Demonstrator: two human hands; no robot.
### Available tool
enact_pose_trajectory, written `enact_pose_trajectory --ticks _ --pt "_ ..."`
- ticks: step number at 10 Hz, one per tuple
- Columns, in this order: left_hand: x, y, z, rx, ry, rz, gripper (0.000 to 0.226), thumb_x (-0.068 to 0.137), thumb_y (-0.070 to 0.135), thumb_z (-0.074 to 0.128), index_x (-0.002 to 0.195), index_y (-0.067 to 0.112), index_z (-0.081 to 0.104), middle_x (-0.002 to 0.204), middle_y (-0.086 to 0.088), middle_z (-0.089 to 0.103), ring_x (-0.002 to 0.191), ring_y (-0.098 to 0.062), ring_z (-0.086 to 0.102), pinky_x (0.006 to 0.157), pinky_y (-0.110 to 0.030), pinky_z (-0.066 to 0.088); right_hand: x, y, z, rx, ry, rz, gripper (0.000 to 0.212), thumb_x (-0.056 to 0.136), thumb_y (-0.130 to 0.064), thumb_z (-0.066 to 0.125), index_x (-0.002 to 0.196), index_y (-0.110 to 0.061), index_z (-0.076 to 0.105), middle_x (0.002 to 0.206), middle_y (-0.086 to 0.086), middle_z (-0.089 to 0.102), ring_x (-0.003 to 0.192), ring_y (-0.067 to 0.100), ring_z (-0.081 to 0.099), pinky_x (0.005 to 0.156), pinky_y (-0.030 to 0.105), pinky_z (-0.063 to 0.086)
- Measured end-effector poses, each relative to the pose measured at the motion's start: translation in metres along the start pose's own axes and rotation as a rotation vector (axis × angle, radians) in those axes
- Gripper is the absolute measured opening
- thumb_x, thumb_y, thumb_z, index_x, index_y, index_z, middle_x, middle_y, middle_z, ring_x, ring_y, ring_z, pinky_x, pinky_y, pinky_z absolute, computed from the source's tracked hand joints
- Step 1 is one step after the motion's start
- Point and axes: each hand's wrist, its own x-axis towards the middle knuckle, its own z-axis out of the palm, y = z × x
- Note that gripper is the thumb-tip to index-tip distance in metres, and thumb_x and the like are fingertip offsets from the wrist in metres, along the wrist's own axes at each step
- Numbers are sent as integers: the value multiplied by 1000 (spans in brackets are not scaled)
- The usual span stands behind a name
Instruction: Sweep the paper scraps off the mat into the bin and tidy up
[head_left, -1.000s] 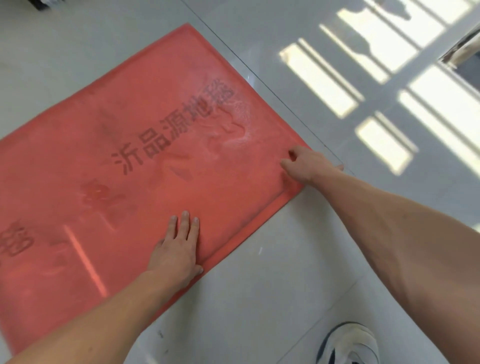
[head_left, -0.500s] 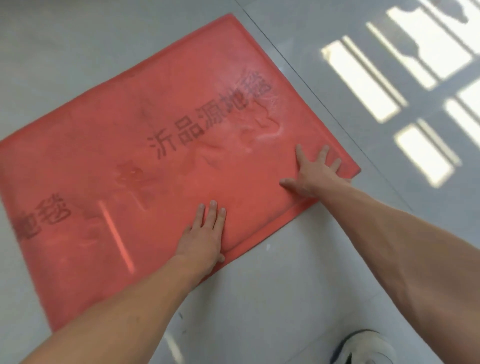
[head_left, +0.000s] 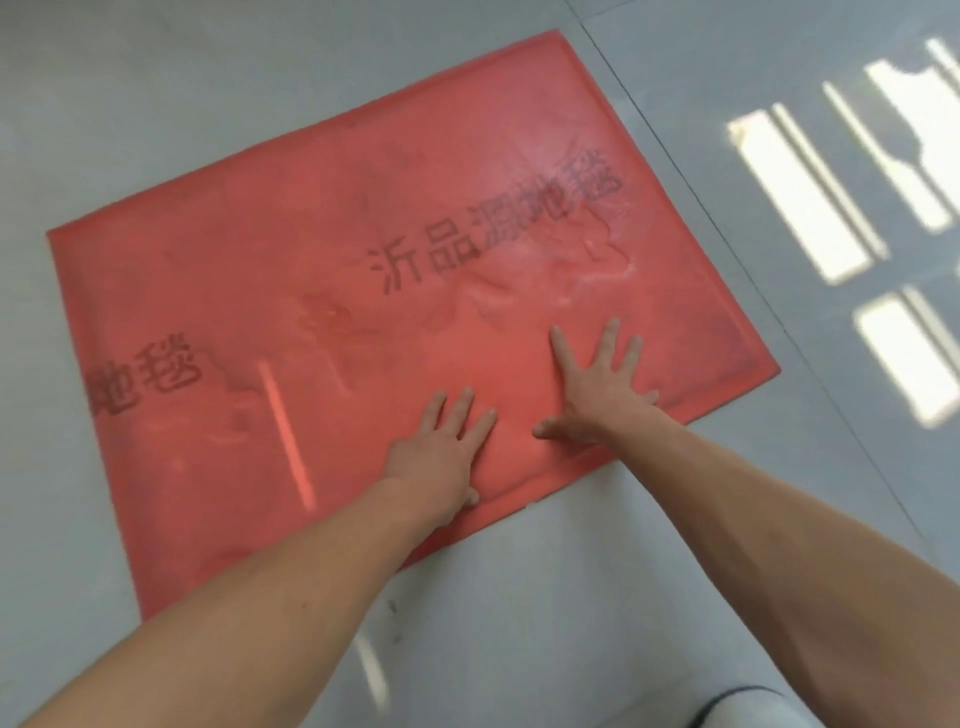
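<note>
A red floor mat with dark printed characters lies flat on the grey tiled floor, turned at an angle. My left hand rests palm-down on the mat near its front edge, fingers together and straight. My right hand lies flat beside it on the mat with fingers spread wide. Neither hand holds anything. No paper scraps show on the mat. No bin is in view.
Grey glossy floor tiles surround the mat, with bright window reflections to the right. A tile joint runs diagonally past the mat's right corner. The toe of a shoe shows at the bottom edge.
My right hand has slid from the mat's right corner inward toward my left hand, fingers now spread flat. The view has shifted so more of the mat shows.
</note>
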Motion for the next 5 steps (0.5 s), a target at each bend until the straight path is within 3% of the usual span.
enact_pose_trajectory --ticks 1,3,5 --pt "4 -5 8 6 27 -1 105 84 40 70 154 38 -9 161 7 -26 149 -26 -18 106 -59 36 3 -2 4 -27 40 8 128 65 -60 80 141 -55 -23 148 9 -46 140 43 -31 99 78 18" --pt "-2 -1 2 -87 11 -1 105 85 37 71 154 39 -8 161 9 -24 149 -26 -17 107 -63 32 -17 -31 -1 -215 69 -14 115 77 -58 71 150 -39 -15 158 12 -27 143 41 -24 95 81 19" --pt "-38 -36 0 -114 143 -62 82 94 58 44 154 39 -8 165 5 -4 151 -24 -9 115 -62 10 -43 -57 1 -246 35 -119 86 92 -53 53 152 -41 -7 162 2 -15 148 32 -17 102 76 15"
